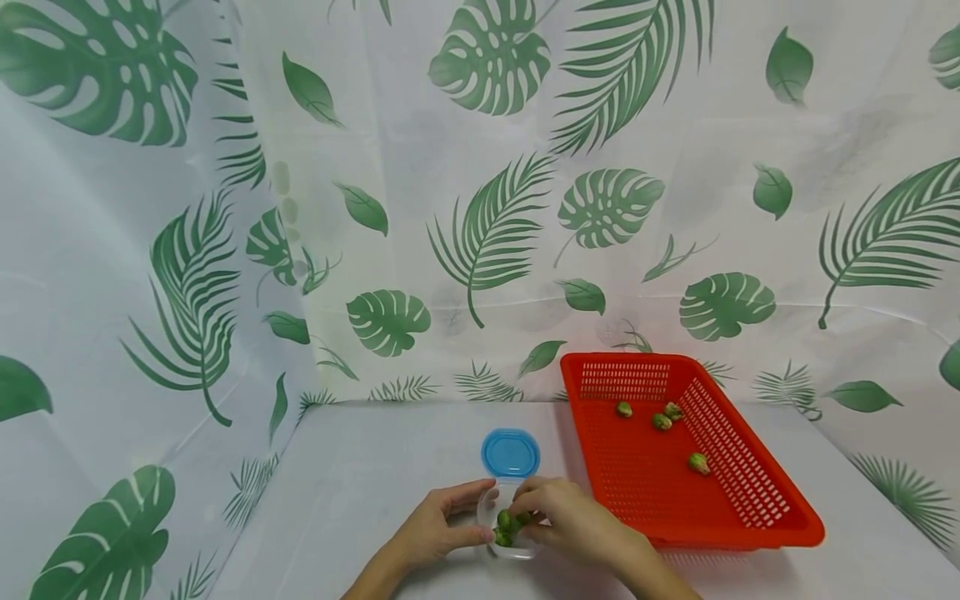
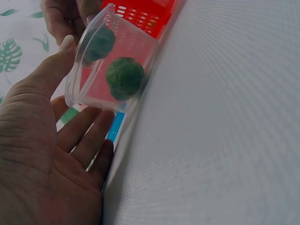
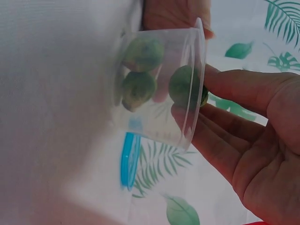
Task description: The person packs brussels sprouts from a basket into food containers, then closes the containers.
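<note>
A small clear plastic container [image 1: 516, 553] stands on the table with Brussels sprouts [image 3: 138, 89] at its bottom. My left hand [image 1: 431, 527] holds it from the left, with the thumb at the rim and fingers around the side, as the left wrist view shows. From the right, my right hand [image 1: 576, 515] reaches into the container's mouth. Its thumb and fingers pinch another Brussels sprout [image 3: 183, 86] just inside the rim. Behind the container lies a blue lid [image 1: 510, 452], flat on the table.
To the right stands a large red perforated basket [image 1: 637, 483], with several Brussels sprouts [image 1: 698, 463] scattered inside. Its near left edge is close to my right forearm. A leaf-patterned curtain [image 1: 480, 275] hangs behind the white table [image 1: 360, 467] and along the left.
</note>
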The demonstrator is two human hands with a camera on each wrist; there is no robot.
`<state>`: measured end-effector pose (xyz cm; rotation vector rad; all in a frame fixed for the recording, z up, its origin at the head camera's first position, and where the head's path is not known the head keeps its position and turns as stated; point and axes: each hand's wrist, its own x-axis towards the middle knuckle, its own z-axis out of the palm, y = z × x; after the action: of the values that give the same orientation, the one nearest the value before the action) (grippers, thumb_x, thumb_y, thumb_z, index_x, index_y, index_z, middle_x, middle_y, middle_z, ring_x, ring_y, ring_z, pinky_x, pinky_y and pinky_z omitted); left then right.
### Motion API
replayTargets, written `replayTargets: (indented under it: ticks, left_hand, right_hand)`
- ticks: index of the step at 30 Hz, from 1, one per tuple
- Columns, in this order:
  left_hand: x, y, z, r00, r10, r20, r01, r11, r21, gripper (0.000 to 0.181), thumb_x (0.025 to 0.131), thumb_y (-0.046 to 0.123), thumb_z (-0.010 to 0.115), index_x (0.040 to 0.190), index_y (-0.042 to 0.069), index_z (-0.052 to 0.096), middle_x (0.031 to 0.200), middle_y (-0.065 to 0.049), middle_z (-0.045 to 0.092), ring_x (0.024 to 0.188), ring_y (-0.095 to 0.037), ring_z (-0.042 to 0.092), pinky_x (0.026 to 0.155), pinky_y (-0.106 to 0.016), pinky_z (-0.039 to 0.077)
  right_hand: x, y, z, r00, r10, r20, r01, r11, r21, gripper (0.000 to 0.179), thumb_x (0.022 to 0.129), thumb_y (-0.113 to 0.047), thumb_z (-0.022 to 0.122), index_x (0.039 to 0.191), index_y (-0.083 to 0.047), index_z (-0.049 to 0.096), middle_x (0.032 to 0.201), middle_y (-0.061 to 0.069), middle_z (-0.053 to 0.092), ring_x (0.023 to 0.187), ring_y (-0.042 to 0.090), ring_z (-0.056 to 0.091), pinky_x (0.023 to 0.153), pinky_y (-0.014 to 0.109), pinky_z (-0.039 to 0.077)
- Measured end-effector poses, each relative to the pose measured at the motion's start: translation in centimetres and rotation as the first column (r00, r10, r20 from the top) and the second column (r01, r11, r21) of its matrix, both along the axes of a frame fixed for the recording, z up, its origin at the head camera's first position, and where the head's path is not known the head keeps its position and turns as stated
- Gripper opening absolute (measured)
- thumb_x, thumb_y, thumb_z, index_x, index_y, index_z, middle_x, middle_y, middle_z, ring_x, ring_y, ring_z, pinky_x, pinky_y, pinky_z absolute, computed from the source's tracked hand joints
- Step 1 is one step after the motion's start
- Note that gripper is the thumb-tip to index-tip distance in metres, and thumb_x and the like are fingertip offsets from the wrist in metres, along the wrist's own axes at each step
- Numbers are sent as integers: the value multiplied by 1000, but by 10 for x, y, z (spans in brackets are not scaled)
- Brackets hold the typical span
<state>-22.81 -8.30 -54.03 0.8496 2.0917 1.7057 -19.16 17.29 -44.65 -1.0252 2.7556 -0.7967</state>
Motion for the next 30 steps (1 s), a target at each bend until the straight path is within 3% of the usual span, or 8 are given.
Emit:
replayTargets:
  ticks: [5,13,30]
  left_hand:
    - [-1,0,-1,1000,-1,-2,1,1000,3,62,96,25,78,152,18,54,152,-7,59,135,-14,60,109,-19,45]
    - [0,0,0,1000,12,5,-12,1000,-20,60,96,25,77,152,23,55,151,-2,60,136,-14,59,111,-21,46]
    - [-1,1,0,1000,14,11,-14,1000,-24,61,96,27,78,152,24,55,151,3,60,137,-14,59,112,-23,46]
  right_hand:
    - [1,-1,-2,1000,-5,-9,4,1000,-21,21,86,-10,85,104,-21,83,102,-12,75,91,1,64,83,23,59]
    - [1,-3,-5,998,24,65,-21,999,-42,17,88,-11,84,101,-20,84,102,-9,78,92,-1,66,81,19,58]
    - [-1,-5,-9,997,48,58,-45,998,-47,14,90,-8,80,100,-18,85,97,-10,79,88,-4,67,82,16,58]
